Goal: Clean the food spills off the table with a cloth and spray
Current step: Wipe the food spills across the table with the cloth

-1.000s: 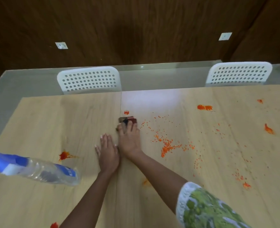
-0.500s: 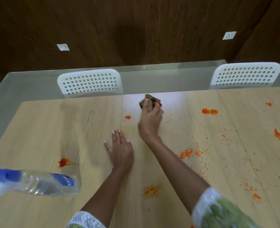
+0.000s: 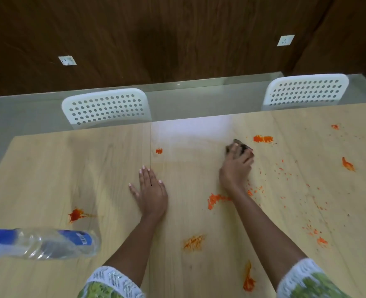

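- Right hand (image 3: 236,168) pressed a dark cloth (image 3: 239,146) to the table (image 3: 48,168), fingers curled over it, near an orange spill (image 3: 263,138).
- Left hand (image 3: 151,191) lay flat, fingers spread.
- Spray bottle (image 3: 42,244) lay at left.

Glossy wood-grain table (image 3: 48,168), clear plastic bottle (image 3: 48,246)
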